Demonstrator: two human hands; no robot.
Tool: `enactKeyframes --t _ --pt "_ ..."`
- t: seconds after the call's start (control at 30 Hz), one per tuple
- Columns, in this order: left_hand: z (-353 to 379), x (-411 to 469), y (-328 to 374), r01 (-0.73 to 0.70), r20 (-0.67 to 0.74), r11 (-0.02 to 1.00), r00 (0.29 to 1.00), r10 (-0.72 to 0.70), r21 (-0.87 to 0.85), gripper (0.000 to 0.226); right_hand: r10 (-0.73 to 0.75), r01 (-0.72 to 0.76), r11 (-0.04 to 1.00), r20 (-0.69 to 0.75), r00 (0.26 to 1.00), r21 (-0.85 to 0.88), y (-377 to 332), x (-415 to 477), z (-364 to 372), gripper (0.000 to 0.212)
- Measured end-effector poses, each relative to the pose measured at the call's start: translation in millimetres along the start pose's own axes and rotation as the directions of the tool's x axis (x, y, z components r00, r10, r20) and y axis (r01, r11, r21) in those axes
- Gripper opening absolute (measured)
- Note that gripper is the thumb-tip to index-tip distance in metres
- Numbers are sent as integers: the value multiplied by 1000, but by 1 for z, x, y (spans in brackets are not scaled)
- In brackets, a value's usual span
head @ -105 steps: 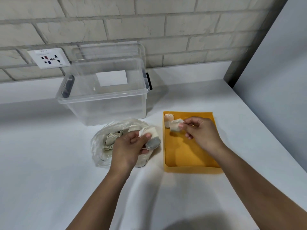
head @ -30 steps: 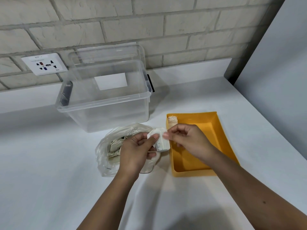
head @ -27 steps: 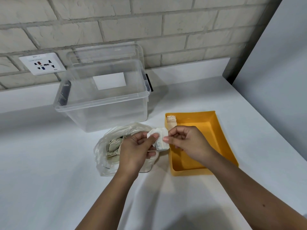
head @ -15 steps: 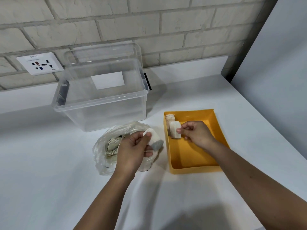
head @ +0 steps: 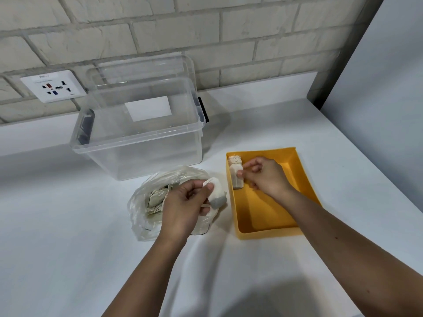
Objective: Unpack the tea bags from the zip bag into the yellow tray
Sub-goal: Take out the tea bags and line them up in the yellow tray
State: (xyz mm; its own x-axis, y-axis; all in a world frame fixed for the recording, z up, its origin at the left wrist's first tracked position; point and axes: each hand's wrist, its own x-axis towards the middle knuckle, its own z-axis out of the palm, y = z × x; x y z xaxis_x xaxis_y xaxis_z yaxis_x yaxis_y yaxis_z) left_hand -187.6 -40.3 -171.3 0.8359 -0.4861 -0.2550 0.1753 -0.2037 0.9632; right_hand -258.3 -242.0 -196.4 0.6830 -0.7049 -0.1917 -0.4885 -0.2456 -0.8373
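Person at the white worktop (head: 68,248), working the two hands as a relay. Left hand (head: 183,202) hovers over the mouth of the crinkled clear plastic zip bag (head: 139,216), with thumb and fingers curled around a white paper tea bag (head: 216,195) held clear of the opening. I judge this to be the next one queued to pass across. The zip bag lies slumped just left of the yellow rectangular plastic tray (head: 267,234), near enough that each transfer is short. A heap of loose tea bags (head: 158,197) shows through its film, so most of the job looks undone. Right hand (head: 265,177) is inside the tray near its far-left corner, thumb and forefinger pinching a second tea bag (head: 237,181) against the left wall. It touches a corner tea bag (head: 234,160) just behind, apparently starting a tidy row to save room. I can see only these two in the tray. An open-topped clear plastic storage box (head: 137,143) sits behind, apart from both hands.
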Motion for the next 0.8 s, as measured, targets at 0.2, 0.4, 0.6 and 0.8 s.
enactKeyframes --t 0.2,0.4,0.6,0.8 --pt "7 1 7 -15 55 1000 998 15 -5 4 -70 31 992 329 942 123 -38 -43 -23 23" --pt "9 1 20 -89 70 995 994 86 46 7 -160 150 987 209 965 61 -35 -45 -27 14" --pt "-17 3 13 -80 -36 993 996 84 85 7 35 -28 998 116 993 -61 6 -19 -19 20" --pt "-28 0 9 -75 -57 988 995 83 132 6 58 -45 993 118 991 -107 10 -6 5 17"
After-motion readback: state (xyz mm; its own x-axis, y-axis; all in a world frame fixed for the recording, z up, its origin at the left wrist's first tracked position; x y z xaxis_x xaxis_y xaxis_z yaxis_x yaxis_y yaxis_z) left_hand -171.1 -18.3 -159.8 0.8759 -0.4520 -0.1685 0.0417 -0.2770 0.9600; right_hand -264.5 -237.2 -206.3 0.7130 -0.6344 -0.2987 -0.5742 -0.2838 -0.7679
